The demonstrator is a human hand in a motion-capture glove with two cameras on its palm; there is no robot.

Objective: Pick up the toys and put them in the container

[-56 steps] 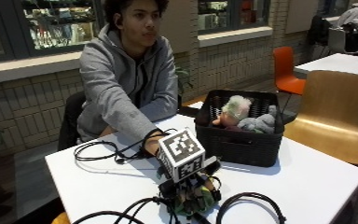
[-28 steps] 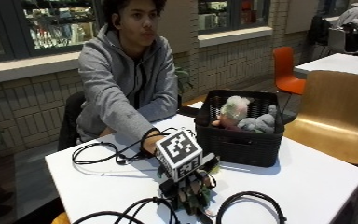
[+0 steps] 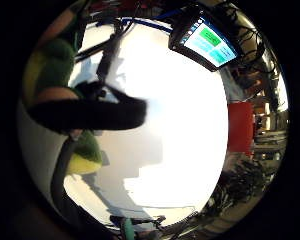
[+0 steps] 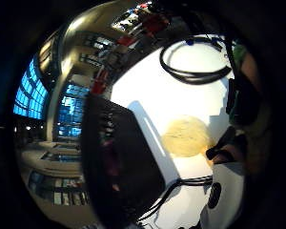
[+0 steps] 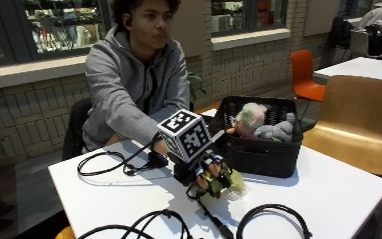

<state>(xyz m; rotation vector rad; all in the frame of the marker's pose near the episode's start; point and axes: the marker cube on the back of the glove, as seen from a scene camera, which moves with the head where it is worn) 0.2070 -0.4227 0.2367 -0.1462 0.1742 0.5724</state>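
Note:
My gloved right hand (image 5: 206, 175) hangs low over the white table (image 5: 323, 194), just in front of the black basket (image 5: 262, 149). Its fingers curl round a green and yellow soft toy (image 5: 225, 183), which shows close against the palm in the little finger side view as the toy (image 3: 54, 67). The basket (image 4: 118, 167) stands right beside the hand and holds a pale-haired doll (image 5: 249, 118) and a grey plush (image 5: 277, 132). A yellowish round patch (image 4: 188, 136) lies on the table by the basket; what it is cannot be told.
Black cables (image 5: 270, 219) loop over the near part of the table, and another cable (image 5: 105, 167) runs by the person's sleeve. A tablet (image 3: 205, 42) lies on the table. A wooden chair (image 5: 356, 119) stands behind the basket.
The hand has risen a little off the table with the toy in it and edged toward the basket. The basket has not moved.

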